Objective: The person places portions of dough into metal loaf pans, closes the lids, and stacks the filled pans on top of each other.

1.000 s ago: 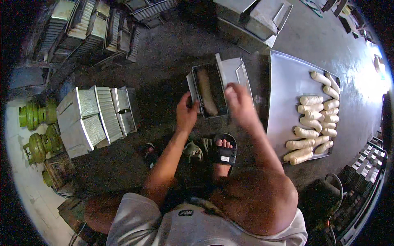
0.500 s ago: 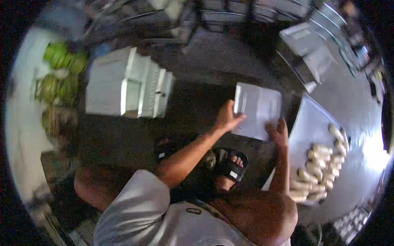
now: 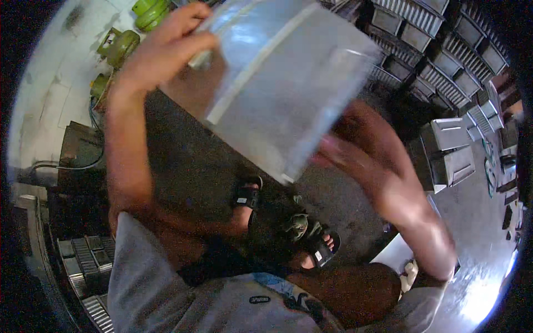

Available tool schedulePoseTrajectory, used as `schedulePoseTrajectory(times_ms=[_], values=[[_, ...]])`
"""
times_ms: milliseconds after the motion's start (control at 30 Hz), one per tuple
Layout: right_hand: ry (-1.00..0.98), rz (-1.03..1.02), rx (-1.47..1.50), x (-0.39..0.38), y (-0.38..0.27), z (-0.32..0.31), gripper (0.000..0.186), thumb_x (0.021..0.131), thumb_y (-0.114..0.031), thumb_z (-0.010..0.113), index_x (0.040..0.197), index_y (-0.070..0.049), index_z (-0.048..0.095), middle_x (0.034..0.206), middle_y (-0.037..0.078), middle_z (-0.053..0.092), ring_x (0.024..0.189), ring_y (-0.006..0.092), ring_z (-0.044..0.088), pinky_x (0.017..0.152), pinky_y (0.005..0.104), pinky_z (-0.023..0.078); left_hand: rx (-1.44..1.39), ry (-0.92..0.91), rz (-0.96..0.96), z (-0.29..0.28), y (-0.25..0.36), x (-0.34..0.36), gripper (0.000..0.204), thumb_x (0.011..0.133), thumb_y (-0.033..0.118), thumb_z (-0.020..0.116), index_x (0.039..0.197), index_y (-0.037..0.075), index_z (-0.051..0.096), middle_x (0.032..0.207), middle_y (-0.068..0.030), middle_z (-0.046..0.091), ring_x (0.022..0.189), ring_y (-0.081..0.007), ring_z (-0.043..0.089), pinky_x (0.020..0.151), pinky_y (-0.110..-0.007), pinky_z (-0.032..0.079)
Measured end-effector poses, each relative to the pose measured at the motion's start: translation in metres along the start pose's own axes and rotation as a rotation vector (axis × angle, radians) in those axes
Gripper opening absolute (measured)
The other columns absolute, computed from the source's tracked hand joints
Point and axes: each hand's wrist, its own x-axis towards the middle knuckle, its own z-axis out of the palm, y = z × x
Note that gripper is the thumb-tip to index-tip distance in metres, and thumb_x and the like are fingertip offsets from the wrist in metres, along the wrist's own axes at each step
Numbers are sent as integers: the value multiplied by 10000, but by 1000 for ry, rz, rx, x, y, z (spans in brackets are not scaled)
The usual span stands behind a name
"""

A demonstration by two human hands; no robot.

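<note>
A block of silvery metal tins (image 3: 300,72), seemingly stacked together, is raised and tilted in front of me. My left hand (image 3: 166,47) grips its left edge, with the fingers curled over the rim. On the lower right side, my right hand (image 3: 333,151) presses against the metal; motion smears it and its fingertips are partly hidden. Beside my right forearm, pale dough pieces (image 3: 410,275) show in part on a light tray (image 3: 391,252).
Green gas cylinders (image 3: 119,47) stand along the left wall. More metal tins (image 3: 447,150) sit on the metal table (image 3: 483,261) at right. Rows of tins (image 3: 411,28) fill the far right, and others (image 3: 83,258) lie at lower left. My sandalled feet (image 3: 247,200) are below.
The smaller metal tin is no longer seen separately between my hands. The larger block from the left is now lifted high between them. My view has turned, and most dough is now hidden.
</note>
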Motion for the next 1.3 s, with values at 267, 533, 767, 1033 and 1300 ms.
schedulePoseTrajectory(times_ms=[267,533,767,1033,1300], values=[[77,-43,-324,138,61,41,572,848,-392,714,1203,19,537,1131,141,619,1025,214,587,911,350,466,-140,162,-164,-28,-214,25,373,849,275,628,1155,63,598,1045,-20,602,993,-128,519,864,-279,412],[108,-44,-562,62,21,-55,580,870,-343,711,1291,-10,492,1165,188,616,964,217,648,822,346,525,574,406,-52,-39,-114,56,740,902,464,620,1429,-1,388,1431,-179,470,1330,-274,438,1118,-376,321],[1487,-279,-1080,-188,23,-282,428,846,-250,705,1175,2,601,1128,200,660,1032,320,645,840,389,533,-728,-461,491,280,158,77,390,863,104,676,1218,15,544,1190,-102,599,1131,-180,564,947,-318,454],[1563,295,-389,-223,131,-334,827,764,-657,685,1132,70,544,1028,262,649,941,317,637,832,436,506,-621,-474,334,519,179,255,669,878,511,643,1310,17,516,1258,-131,545,1187,-225,491,1038,-348,353],[1547,186,-827,-218,116,-255,632,792,-344,732,1219,24,444,990,243,624,841,351,627,746,446,508,-710,-444,512,468,175,154,360,864,208,703,1108,4,537,943,-71,624,793,-156,601,733,-336,505]])
